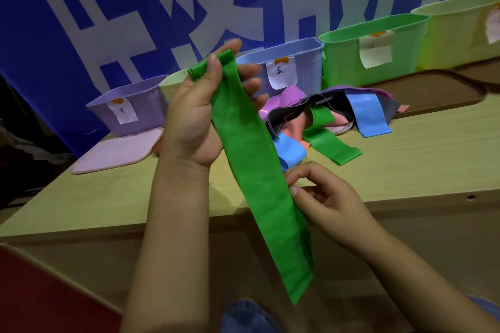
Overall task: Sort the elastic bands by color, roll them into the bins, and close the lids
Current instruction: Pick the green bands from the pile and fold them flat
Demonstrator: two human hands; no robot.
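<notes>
A long green elastic band (257,170) hangs in front of me, over the table's front edge. My left hand (194,119) pinches its top end between thumb and fingers, held up in front of the bins. My right hand (322,197) pinches the band's right edge about halfway down. A pile of bands (327,119) in green, blue, pink, purple and black lies on the table behind. Along the back stand open bins: purple (127,108), blue (303,62), green (373,48) and pale yellow (460,27), each with a paper label.
A pink lid (116,151) lies flat in front of the purple bin. A brown lid (433,92) lies at the right behind the pile. A small pale bin (173,84) peeks out behind my left hand. A blue banner covers the wall.
</notes>
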